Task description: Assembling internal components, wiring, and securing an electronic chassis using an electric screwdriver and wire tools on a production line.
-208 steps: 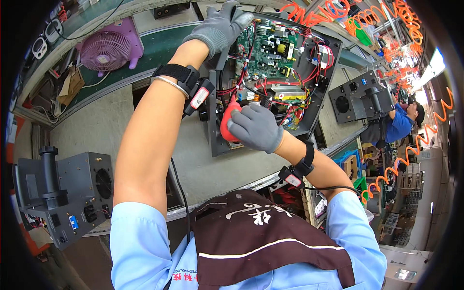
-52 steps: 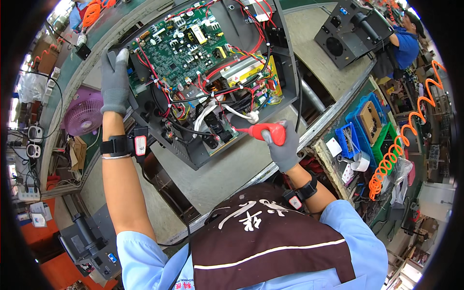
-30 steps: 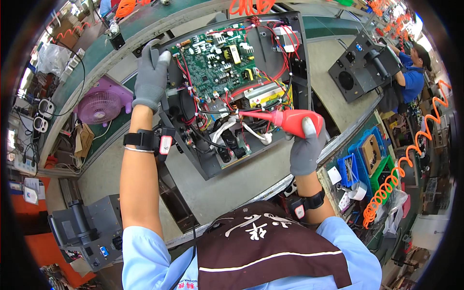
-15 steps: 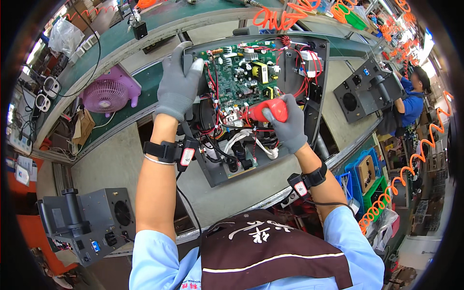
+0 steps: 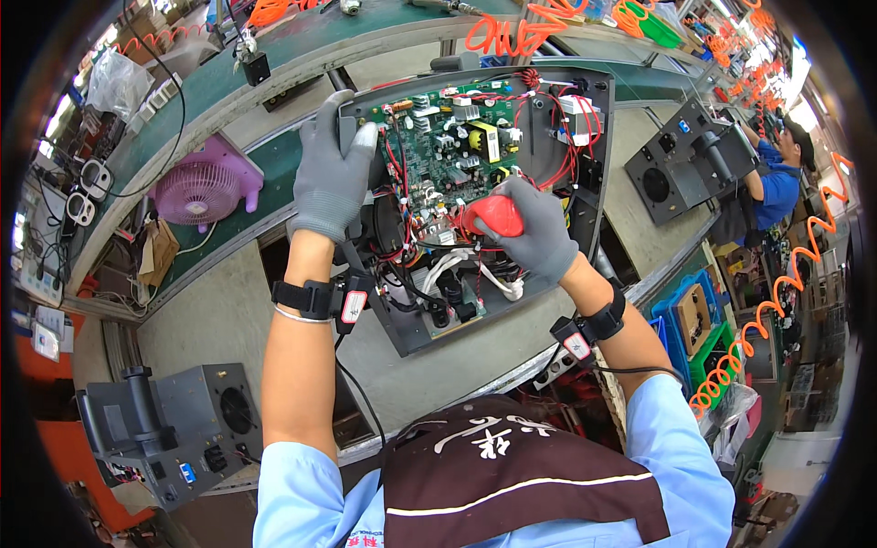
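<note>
In front of me an opened dark grey metal case [image 5: 411, 345] lies tilted, with a green circuit board [image 5: 437, 151], red and black wires and white cables inside. At its left upper edge my left hand [image 5: 331, 169], in a grey glove, grips the rim with the thumb pointing up along the board side. My right hand [image 5: 541, 228], gloved alike, is closed round a smooth red rounded thing [image 5: 498, 216], like a bottle or a thick handle. Its narrower end faces the wiring at the board's lower edge; the tip is hidden from view.
Another dark grey unit [image 5: 164, 434] stands at the lower left, and a further one [image 5: 690, 160] at the right near a co-worker in blue [image 5: 778, 187]. A pink fan [image 5: 203, 187] sits at the left. Orange coiled hoses [image 5: 767, 320] hang at the right, beside blue and green bins [image 5: 713, 361].
My right hand has moved slightly left and turned, so the red thing shows more of its rounded end. My left hand stays on the case rim. The co-worker's arm has shifted.
</note>
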Demonstrator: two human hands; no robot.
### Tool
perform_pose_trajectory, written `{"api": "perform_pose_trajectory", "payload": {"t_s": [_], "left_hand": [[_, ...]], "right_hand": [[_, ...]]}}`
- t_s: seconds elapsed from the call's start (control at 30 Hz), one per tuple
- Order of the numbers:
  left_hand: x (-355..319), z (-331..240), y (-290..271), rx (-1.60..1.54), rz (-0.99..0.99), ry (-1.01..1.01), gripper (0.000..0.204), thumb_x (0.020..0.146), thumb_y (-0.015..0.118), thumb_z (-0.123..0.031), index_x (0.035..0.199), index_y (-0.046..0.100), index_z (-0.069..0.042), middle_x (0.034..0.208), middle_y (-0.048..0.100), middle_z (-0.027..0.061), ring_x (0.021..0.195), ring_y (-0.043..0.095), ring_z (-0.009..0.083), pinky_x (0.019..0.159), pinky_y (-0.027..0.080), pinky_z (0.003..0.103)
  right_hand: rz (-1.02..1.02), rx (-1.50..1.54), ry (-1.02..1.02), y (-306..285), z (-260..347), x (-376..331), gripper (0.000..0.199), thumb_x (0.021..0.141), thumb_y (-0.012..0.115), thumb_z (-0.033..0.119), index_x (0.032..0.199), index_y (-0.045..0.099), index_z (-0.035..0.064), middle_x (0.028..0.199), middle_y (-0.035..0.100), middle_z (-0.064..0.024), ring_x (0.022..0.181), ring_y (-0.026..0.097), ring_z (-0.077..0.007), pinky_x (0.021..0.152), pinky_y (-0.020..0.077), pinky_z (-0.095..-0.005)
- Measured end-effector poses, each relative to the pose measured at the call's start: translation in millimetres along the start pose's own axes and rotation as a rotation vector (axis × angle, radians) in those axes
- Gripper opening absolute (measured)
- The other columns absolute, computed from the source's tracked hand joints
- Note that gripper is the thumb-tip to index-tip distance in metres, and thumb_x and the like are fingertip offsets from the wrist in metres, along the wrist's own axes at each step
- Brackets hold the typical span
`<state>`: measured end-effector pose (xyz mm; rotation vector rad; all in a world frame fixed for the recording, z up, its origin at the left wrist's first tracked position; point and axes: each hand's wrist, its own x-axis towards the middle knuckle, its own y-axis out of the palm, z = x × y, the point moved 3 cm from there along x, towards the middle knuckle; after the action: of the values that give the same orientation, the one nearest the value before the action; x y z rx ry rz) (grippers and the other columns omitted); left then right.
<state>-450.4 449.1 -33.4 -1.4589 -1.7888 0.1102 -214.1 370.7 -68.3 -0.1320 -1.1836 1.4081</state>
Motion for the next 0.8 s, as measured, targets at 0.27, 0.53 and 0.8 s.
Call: {"api": "perform_pose_trajectory", "payload": {"t_s": [0.27, 0.53, 0.8], "left_hand": [[0.2, -3.5, -1.4, 0.018, -0.009, -0.003, 0.048, 0.082, 0.056, -0.036, 0.126, 0.042, -0.023, 0.117, 0.046, 0.0198, 0.101, 0.054, 0.0395, 0.086, 0.044, 0.043], [-2.9, -13.4, -5.6, -0.082, 0.06, -0.084, 0.046, 0.084, 0.053, -0.026, 0.126, 0.042, -0.01, 0.125, 0.042, 0.0168, 0.116, 0.043, 0.0304, 0.099, 0.032, 0.036], [-2.6, -15.1, -7.1, -0.024, -0.011, -0.002, 0.047, 0.081, 0.058, -0.033, 0.124, 0.043, -0.021, 0.107, 0.047, 0.017, 0.093, 0.056, 0.0376, 0.081, 0.045, 0.042]], "right_hand": [[-0.095, 0.019, 0.096, 2.5, -12.9, -13.9, 0.037, 0.069, 0.076, 0.022, 0.09, 0.051, 0.0036, 0.079, 0.061, -0.0129, 0.071, 0.062, -0.0294, 0.062, 0.0483, -0.0333], [-0.436, 0.044, 0.349, -28.0, -14.2, -36.4, 0.032, 0.073, 0.072, 0.02, 0.09, 0.051, 0.0032, 0.08, 0.058, -0.013, 0.07, 0.06, -0.0225, 0.065, 0.0476, -0.0322], [-0.381, 0.162, 0.176, -30.7, 13.0, -14.5, 0.036, 0.07, 0.074, 0.012, 0.092, 0.048, 0.0021, 0.083, 0.059, -0.014, 0.071, 0.06, -0.0225, 0.065, 0.0481, -0.0303]]}}
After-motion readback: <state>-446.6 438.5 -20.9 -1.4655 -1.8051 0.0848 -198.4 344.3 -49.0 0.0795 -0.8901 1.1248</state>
